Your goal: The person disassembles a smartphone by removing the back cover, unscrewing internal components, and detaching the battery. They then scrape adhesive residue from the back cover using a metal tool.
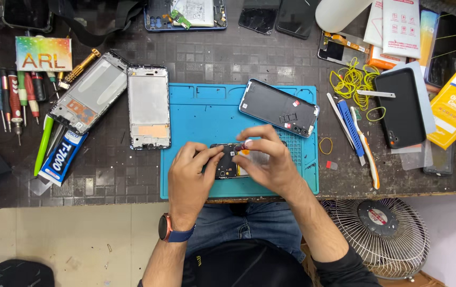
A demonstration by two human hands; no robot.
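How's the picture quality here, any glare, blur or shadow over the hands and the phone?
Head view: even overhead light, sharp throughout; left hand and right hand cast only soft shadows on the blue mat; mild sheen on the phone back cover; the opened phone is mostly hidden by fingers; slight wide-angle bending at the edges.

Opened phone (228, 162) on blue mat (201, 122), near front edge.
Lies flat, long side across, back cover off; dark insides w/ camera cluster at left end, pale orange-marked part at right. Both hands cover most of it, so rest unclear.
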